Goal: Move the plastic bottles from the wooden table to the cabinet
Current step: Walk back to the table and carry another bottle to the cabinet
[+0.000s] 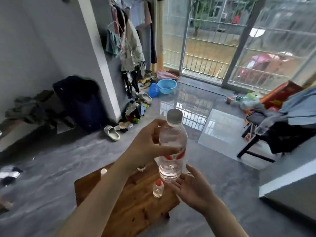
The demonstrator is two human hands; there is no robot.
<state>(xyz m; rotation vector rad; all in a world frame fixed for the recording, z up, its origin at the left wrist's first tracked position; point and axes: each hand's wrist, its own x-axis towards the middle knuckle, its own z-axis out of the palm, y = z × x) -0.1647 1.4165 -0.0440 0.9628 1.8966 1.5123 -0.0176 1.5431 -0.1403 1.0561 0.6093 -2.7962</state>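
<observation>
At frame center, the left hand [145, 144] grips an upright clear bottle [171, 151]. The right hand [191, 189] lies open, fingertips beneath its base. A small red-capped bottle [158, 189] stands on the wooden counter [133, 207] below.

Bottle [172, 147] upright in mid-air above far edge of counter [135, 202]. Left hand [145, 147] on its left side; right hand [193, 190] under its base, to the right. Small bottle [158, 189] standing on counter, below and just left of held bottle's base. Slipper [112, 132] on floor beyond counter, left. Basin [166, 86] on floor far behind, by window. Chair [273, 134] at right, piled with clothes. Cabinet [290, 182] at near right.
</observation>
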